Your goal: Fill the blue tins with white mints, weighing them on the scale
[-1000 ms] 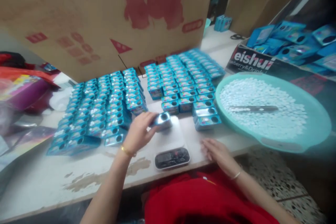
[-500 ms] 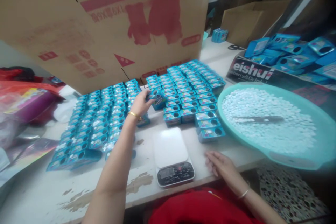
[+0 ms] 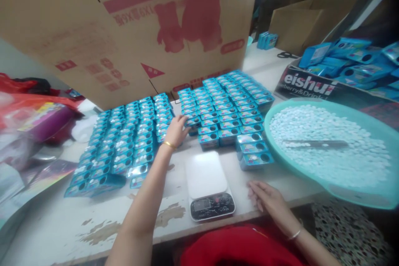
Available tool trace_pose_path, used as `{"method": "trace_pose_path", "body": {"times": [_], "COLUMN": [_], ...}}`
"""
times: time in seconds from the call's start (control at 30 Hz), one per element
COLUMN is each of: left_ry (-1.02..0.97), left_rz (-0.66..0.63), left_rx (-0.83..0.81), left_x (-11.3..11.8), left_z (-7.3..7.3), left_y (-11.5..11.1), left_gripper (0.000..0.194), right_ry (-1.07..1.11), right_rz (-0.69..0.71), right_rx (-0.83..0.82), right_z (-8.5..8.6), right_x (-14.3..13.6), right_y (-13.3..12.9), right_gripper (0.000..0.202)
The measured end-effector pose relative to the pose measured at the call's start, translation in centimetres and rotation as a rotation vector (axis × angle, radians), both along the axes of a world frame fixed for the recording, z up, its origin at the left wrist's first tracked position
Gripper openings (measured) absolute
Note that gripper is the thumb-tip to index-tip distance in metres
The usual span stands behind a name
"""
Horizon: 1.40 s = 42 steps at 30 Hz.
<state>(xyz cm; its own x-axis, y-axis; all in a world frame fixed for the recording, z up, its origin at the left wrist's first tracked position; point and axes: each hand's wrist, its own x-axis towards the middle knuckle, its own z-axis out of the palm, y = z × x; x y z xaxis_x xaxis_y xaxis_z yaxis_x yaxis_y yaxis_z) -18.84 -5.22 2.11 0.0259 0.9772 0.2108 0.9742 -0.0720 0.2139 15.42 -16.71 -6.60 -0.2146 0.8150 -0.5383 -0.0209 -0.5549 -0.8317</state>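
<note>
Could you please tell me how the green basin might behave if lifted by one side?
The green basin may feel fairly heavy, given the many small white pieces spread across it. They look loose, so they would probably slide toward the lower side, perhaps carrying the flat strip along.

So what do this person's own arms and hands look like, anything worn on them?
No gloves on either. The left hand has a shiny, gold-coloured round bangle at the wrist; the right hand has a thin, silvery bracelet. No sleeves or cables show on the forearms; a bright red cloth garment shows between them.
</note>
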Motion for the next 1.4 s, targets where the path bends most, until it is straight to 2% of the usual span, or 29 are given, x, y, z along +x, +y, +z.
{"method": "trace_pose_path", "body": {"times": [0.1,0.2,0.33,0.4,0.5,0.63,0.73,0.83,0.93,1.07,1.1,1.17,1.27,1.4], "left_ry": [0.171,0.365,0.452,0.454,0.444,0.401,0.366,0.38,0.37,0.221,0.156,-0.001,-0.224,-0.494], "left_rz": [0.111,0.214,0.189,0.17,0.098,-0.078,-0.22,-0.3,-0.292,-0.286,-0.247,-0.09,0.182,0.344], "left_rx": [0.022,-0.062,-0.152,-0.138,-0.111,-0.099,-0.134,-0.239,-0.295,-0.141,-0.083,0.004,-0.012,-0.246], "left_x": [-0.9,-2.0,-2.4,-2.0,-0.4,3.6,7.2,10.0,11.2,9.9,9.2,7.4,5.0,3.8], "left_z": [1.3,1.3,0.2,0.5,2.7,6.1,6.8,5.8,5.0,5.3,5.4,5.0,2.6,-2.7], "left_y": [-3.1,-5.3,-5.9,-6.1,-7.5,-10.3,-11.2,-11.1,-10.8,-12.0,-12.7,-14.4,-17.3,-20.5], "left_gripper": [0.027,0.025,0.014,0.012,0.015,0.023,0.022,0.014,0.012,0.026,0.029,0.029,0.027,0.033], "right_ry": [-0.008,-0.011,-0.006,-0.008,-0.011,0.005,0.022,0.027,0.034,0.031,0.027,0.017,-0.012,-0.059], "right_rz": [0.018,0.022,0.018,0.017,0.018,0.016,0.021,0.031,0.036,0.052,0.057,0.066,0.093,0.181], "right_rx": [0.005,0.004,0.013,0.031,0.043,0.048,0.056,0.054,0.06,0.068,0.07,0.077,0.096,0.126], "right_z": [0.0,-0.1,-0.2,-0.1,0.2,0.5,0.3,0.0,-0.2,-0.4,-0.4,-0.6,-0.7,-0.3], "right_x": [0.0,0.1,0.1,0.1,0.0,0.1,0.2,0.4,0.5,0.8,0.9,0.9,0.7,-0.6], "right_y": [0.1,0.1,-0.1,-0.2,-0.2,0.0,0.0,0.0,0.0,0.0,-0.1,-0.1,0.0,0.7], "right_gripper": [0.048,0.05,0.049,0.047,0.046,0.047,0.047,0.046,0.046,0.044,0.044,0.045,0.047,0.044]}}
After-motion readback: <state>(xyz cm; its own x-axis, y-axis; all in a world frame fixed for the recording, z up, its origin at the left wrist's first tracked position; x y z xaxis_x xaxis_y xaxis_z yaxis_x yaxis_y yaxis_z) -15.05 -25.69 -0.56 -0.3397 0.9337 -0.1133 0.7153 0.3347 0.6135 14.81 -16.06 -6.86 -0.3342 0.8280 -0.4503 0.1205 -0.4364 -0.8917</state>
